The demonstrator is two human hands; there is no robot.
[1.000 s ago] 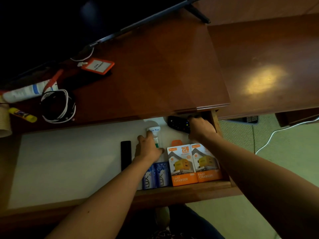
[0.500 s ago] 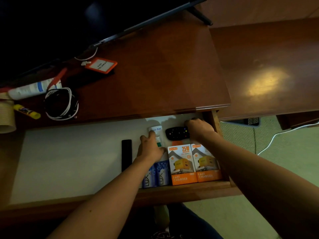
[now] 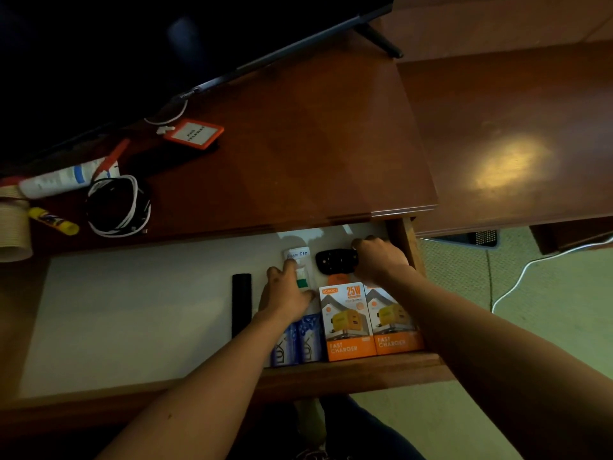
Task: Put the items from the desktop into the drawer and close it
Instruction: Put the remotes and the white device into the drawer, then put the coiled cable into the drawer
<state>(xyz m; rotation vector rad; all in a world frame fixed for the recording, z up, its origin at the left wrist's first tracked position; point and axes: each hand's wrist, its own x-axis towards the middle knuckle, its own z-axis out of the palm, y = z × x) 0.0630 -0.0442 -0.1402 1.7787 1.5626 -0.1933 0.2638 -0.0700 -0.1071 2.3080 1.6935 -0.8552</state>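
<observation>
The drawer (image 3: 132, 310) stands open below the desktop, its white bottom showing. My right hand (image 3: 381, 260) grips the right end of a black remote (image 3: 333, 261) lying crosswise at the back right, behind two orange charger boxes (image 3: 348, 320). My left hand (image 3: 285, 293) lies over a white remote with a green band (image 3: 297, 257), its thumb against the side. Two blue soap boxes (image 3: 310, 343) and a slim black bar (image 3: 241, 303) also lie in the drawer. On the desktop lie an orange tag (image 3: 194, 133), a white tube (image 3: 56, 180), a coiled cable (image 3: 117, 207) and a yellow glue stick (image 3: 54, 220).
A dark monitor (image 3: 132, 44) stands at the back left of the desk. A brown roll (image 3: 11, 227) sits at the left edge. A lower wooden surface (image 3: 514, 144) adjoins on the right, with a white cable (image 3: 517, 273) on the green carpet below.
My right hand has brought the black remote down from under the desk edge and laid it crosswise behind the charger boxes. My left hand has stayed on the white remote.
</observation>
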